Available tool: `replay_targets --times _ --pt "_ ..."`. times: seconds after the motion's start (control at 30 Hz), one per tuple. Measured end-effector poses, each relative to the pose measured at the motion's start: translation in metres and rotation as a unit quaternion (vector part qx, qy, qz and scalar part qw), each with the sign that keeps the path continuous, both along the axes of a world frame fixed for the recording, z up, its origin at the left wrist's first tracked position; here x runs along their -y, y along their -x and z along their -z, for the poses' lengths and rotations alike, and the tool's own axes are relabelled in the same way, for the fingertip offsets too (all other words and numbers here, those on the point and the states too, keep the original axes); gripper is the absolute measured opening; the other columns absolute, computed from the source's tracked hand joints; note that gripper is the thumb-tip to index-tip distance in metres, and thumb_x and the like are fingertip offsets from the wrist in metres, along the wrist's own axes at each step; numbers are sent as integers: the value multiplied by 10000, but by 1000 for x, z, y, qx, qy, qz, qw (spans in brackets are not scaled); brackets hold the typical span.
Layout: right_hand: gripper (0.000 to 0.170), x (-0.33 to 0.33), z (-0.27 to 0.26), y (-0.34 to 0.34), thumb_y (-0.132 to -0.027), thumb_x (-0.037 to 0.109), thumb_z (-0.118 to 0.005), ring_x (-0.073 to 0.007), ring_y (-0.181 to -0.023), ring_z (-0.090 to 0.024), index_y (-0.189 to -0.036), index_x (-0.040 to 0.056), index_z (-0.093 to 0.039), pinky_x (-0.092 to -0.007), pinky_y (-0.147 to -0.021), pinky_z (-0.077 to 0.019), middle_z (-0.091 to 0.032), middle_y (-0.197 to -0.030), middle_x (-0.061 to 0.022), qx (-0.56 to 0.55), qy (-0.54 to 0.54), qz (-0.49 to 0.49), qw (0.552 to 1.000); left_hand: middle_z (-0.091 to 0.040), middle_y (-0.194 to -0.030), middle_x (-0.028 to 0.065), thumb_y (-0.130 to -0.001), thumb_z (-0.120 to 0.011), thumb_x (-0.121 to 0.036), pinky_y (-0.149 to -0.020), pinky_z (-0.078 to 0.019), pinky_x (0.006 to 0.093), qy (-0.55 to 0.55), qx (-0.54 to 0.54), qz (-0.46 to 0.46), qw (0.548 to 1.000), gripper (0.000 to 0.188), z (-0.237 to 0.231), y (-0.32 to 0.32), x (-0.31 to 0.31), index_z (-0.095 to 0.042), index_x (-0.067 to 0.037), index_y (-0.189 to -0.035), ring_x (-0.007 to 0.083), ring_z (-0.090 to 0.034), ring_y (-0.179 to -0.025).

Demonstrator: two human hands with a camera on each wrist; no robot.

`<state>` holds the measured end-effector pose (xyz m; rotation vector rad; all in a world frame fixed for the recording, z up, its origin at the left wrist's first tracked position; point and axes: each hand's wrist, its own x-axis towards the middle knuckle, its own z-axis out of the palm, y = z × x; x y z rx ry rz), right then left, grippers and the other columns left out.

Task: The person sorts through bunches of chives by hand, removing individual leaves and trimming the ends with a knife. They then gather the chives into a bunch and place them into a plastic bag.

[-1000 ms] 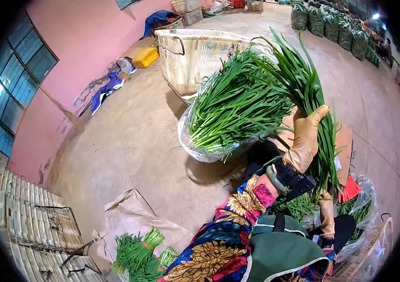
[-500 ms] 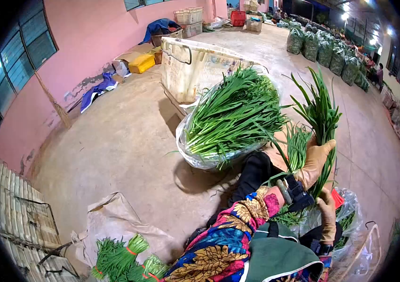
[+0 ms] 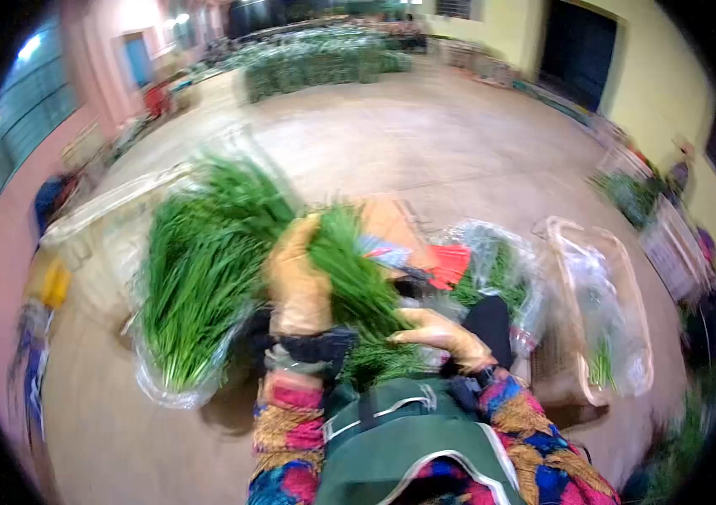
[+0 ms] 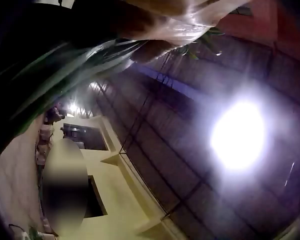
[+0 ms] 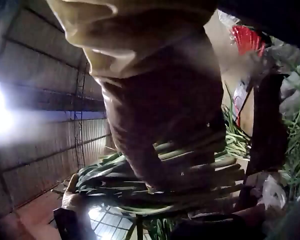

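Note:
In the head view my gloved left hand (image 3: 299, 282) grips a bunch of green chives (image 3: 349, 261) around its middle, leaves up and stems slanting down to the right. My gloved right hand (image 3: 449, 337) is at the stem end, its fingertips on the stalks. Seen from the right wrist, the right hand's fingers (image 5: 155, 125) lie across the stems (image 5: 205, 187), and the left glove (image 5: 76, 200) shows beyond them. More chives (image 3: 379, 360) lie just below the hands. A large heap of chives (image 3: 215, 244) fills a clear plastic bag (image 3: 177, 394) at left.
Red strips (image 3: 450, 265) lie by a cardboard piece (image 3: 391, 220) in front. A clear bag (image 3: 535, 290) of greens and a plastic crate (image 3: 553, 231) stand at right. Behind the heap is a big white crate (image 3: 93, 244). Filled sacks (image 3: 316, 67) line the far floor.
The head view has swung right, bringing the yellow wall and right-hand crate into view. The bunch has come down from its raised position, and the left hand still grips it.

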<state>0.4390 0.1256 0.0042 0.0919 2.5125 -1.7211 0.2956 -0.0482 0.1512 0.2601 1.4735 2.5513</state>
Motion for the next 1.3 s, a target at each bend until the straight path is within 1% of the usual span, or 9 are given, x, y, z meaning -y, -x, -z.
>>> replay_targets --times 0.1,0.17,0.5,0.57,0.7,0.9,0.97,1.03,1.3 --pt "507 -7 17 -2 -860 219 -645 -218 -1139 -544 -1296 -14 -527 -328 -991 -409 -613 -1236 -132 -117 9 53 992 -678 -1055 93 -912 -600 -110 -780 -576 320 157 -331 -37 930 228 32 27 -2 -654 -65 -1129 188 -653 -927" --pt "411 -6 19 -8 -821 146 -628 -202 -1010 -590 -1207 11 -585 -331 -901 -458 -667 -1095 -115 -167 64 88 980 -656 -1126 98 -827 -599 109 -848 -557 310 -112 -116 158 974 403 47 52 4 -614 -26 -1206 229 -633 -982" --pt "236 -22 15 -70 -886 119 -606 -156 -805 -559 -1104 30 -595 -334 -724 -460 -643 -873 -85 -216 52 178 959 -555 -1307 186 -883 -453 75 -851 -541 290 157 -473 110 860 570 56 83 -36 -392 -35 -1440 211 -603 -1044" --pt "203 -23 17 -78 -887 116 -603 -152 -759 -551 -1071 31 -599 -336 -689 -458 -642 -831 -80 -188 30 197 962 -557 -1312 166 -906 -583 -15 -908 -538 337 -16 -282 186 941 548 76 114 -55 -406 -23 -1424 248 -600 -1090" --pt "187 -25 44 -83 -823 155 -617 -212 -660 -569 -976 54 -651 -360 -617 -463 -646 -746 -115 -220 63 253 940 -589 -1277 145 -945 -524 -105 -892 -543 323 239 -607 27 757 546 72 143 -58 -351 -44 -1459 222 -594 -1097" --pt "190 -54 49 -105 -777 144 -609 -350 -788 -635 -951 78 -650 -443 -694 -500 -660 -833 -145 -68 -226 351 906 -564 -1297 177 -989 -384 -92 -822 -548 336 -1 -314 286 905 479 68 155 -62 -348 -60 -1466 219 -612 -962" --pt "329 -58 20 -115 -795 224 -665 -357 -916 -608 -1084 83 -592 -448 -782 -483 -610 -962 -148 -67 -271 377 883 -556 -1303 187 -1004 -338 -88 -799 -550 341 -127 -215 511 822 465 68 163 -61 -347 -66 -1468 218 -618 -917" --pt "463 -61 0 -115 -793 300 -697 -365 -993 -578 -1164 75 -536 -439 -848 -466 -584 -1057 -152 -158 -277 392 863 -539 -1326 184 -1001 -375 -84 -967 -513 381 4 -167 216 962 443 67 106 -75 -404 -78 -1443 276 -570 -1136" --pt "1240 -42 -35 -57 -574 638 -784 -435 -1325 -360 -1454 -41 -235 -466 -1106 -283 -345 -1428 -291 -315 -281 330 844 -657 -1064 97 -971 -527 -267 -842 -512 330 60 -159 255 952 362 66 1 -106 -623 -19 -1217 193 -623 -936"
